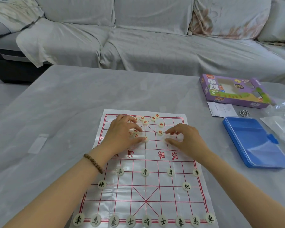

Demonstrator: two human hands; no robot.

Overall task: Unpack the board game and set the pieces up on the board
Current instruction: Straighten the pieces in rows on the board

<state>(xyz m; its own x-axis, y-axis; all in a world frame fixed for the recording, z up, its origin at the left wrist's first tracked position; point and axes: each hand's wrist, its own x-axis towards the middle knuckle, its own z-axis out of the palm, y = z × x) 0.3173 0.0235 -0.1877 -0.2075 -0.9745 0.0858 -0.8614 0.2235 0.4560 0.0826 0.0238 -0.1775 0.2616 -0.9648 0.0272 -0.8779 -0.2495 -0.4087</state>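
A white plastic board (155, 191) with a red grid lies on the grey-covered table. Black-lettered round pieces stand in order on its near half, with a full back row (146, 221), two cannons and several soldiers (145, 172). Red-lettered pieces (161, 124) lie loosely scattered on the far half. My left hand (122, 134) rests spread over a cluster of red pieces, one fingertip touching a piece (146, 139). My right hand (186, 139) hovers over the far right part of the board, fingers loosely curved, its forefinger tip next to a red piece (160, 132).
A purple game box (234, 91) lies at the table's far right, with a paper slip (222, 109) in front of it. Nearer sits a shut blue plastic case (253, 142), beside clear plastic bags (283, 122). A grey-covered sofa (155, 38) stands behind the table.
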